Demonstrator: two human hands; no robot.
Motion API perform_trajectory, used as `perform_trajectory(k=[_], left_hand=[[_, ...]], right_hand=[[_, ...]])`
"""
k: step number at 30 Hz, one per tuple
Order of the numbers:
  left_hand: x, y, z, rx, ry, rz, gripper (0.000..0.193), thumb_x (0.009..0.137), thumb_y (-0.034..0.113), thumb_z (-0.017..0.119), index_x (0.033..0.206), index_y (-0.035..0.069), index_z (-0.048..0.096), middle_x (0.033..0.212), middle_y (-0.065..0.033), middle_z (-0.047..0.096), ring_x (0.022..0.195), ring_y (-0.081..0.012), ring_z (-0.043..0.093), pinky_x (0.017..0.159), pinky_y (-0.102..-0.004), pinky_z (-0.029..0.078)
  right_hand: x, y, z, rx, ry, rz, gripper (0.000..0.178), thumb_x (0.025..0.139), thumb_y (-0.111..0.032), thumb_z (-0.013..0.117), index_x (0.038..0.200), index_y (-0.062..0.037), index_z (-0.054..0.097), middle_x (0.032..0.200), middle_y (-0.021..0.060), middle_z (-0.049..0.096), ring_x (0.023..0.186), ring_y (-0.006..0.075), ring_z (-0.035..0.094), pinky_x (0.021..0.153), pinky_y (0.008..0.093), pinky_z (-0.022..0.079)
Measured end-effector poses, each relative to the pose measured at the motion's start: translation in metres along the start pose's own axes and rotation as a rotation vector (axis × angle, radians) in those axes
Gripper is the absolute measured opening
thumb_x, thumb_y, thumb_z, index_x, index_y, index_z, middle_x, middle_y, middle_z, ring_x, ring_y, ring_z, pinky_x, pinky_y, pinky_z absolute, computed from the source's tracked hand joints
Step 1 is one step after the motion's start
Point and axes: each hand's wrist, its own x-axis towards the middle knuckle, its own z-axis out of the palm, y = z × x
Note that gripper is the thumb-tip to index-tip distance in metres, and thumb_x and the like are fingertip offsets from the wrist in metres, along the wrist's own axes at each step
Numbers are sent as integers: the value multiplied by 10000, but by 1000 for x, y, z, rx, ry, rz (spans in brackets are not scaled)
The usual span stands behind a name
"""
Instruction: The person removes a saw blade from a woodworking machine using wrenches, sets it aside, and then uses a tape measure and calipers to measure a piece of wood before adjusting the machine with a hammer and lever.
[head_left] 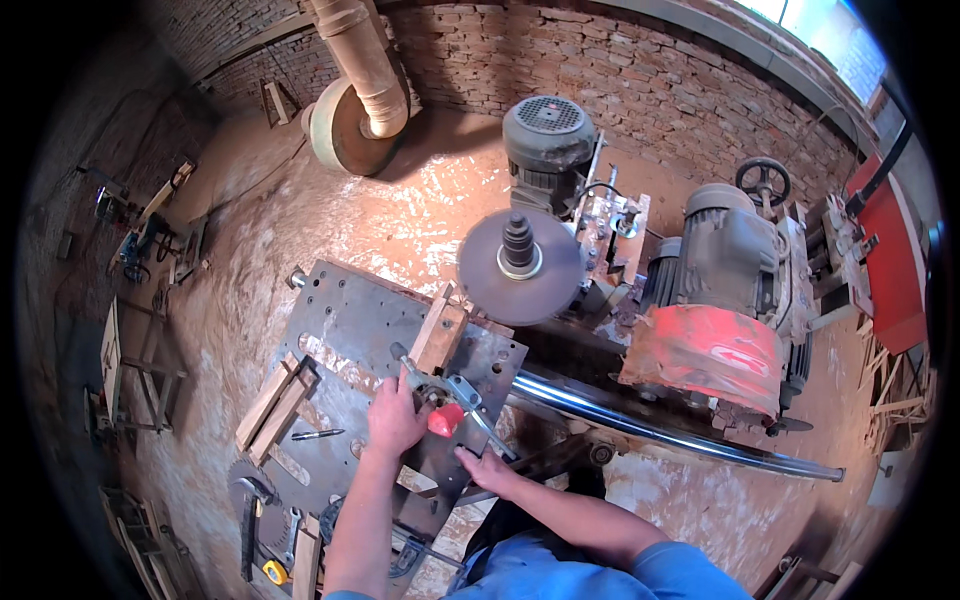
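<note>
On a dark steel machine table [350,300] sits a metal clamp [462,390] with a red knob [446,420]. My left hand [397,415] is closed at the clamp's left side, its index finger reaching up along the metal; part of its grip is hidden. Lower right of the knob, my right hand [487,470] grips the near edge of the table, with its underside fingers hidden. Just beyond the clamp lies a wooden block [438,335], its end close to the clamp's arm. A slim metal rod [494,434] slants from the clamp toward the table edge.
Beyond the table stands a large grinding disc [520,285] under a motor [548,135]. A shiny round rail [680,438] runs right, below a red-guarded motor [710,350]. Wood strips [278,405], a pen [318,434], a hammer [250,520], a wrench [293,535] and a tape measure [275,572] lie left.
</note>
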Motion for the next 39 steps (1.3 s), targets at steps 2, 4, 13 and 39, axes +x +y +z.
perform_trajectory(k=[2,4,13,39], left_hand=[[9,-11,-1,-81,2,-63,754,822,324,706,1445,49,384,1103,-190,564,1026,-379,589,835,-468,512],[22,-21,-2,-186,17,-154,667,868,313,660,1429,52,412,1156,-211,580,1070,-388,590,868,-469,504],[14,-99,-59,-890,99,-441,331,985,255,537,1201,17,617,814,-118,680,617,-180,635,600,-337,513],[-466,89,19,-2020,654,-386,421,876,312,664,1170,39,536,1004,-105,612,820,-205,624,754,-343,520]], right_hand=[[16,1,11,-35,24,-14,576,955,-490,537,1257,1,517,1069,137,626,912,199,631,686,326,530],[24,0,16,-71,53,-78,615,953,-514,521,1274,11,513,1096,148,623,942,214,625,742,349,528],[32,-12,35,-8,128,27,648,964,-466,530,1389,14,437,1284,178,584,1173,308,559,1020,404,409],[-67,41,-53,238,-50,170,681,936,-675,434,1290,-96,499,1129,95,627,956,292,630,749,479,536]])
